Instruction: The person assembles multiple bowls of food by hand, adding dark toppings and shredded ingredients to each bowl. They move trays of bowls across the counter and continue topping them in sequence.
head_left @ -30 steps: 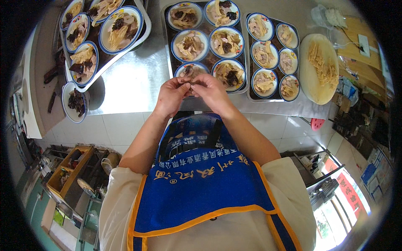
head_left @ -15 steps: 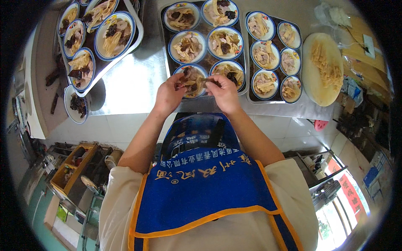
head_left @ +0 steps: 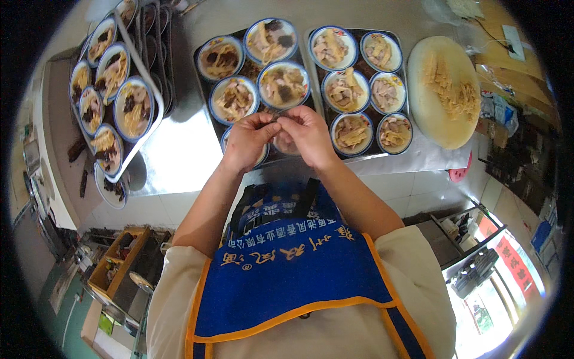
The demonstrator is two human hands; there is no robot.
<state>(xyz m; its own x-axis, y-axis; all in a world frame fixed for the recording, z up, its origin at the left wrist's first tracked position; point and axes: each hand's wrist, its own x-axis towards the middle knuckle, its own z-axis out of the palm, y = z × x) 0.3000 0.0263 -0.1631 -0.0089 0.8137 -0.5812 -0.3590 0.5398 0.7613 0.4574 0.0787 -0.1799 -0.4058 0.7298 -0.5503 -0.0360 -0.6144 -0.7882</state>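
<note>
My left hand (head_left: 247, 142) and my right hand (head_left: 306, 136) meet just above the near end of the middle tray (head_left: 205, 90). Their fingertips pinch a small dark piece of food (head_left: 276, 116), which looks like wood ear fungus and is mostly covered by the fingers. Below them, the two nearest bowls on this tray are partly hidden. Just beyond the fingers stands a blue-rimmed bowl (head_left: 284, 85) of pale meat, yellowish strips and dark fungus. A similar bowl (head_left: 234, 100) is to its left, with two more behind.
Right of the hands, another tray (head_left: 317, 63) carries several filled bowls. Beyond it lies a round pale board (head_left: 427, 113) with yellowish strips (head_left: 451, 90). At left, a tray of bowls (head_left: 160, 106) overhangs a bowl of dark fungus (head_left: 112, 190). Stacked trays (head_left: 170, 72) stand behind.
My hands were slightly apart over the near left bowl; now their fingertips have come together, a little higher above the tray. The view has shifted, so the middle and right trays appear farther left.
</note>
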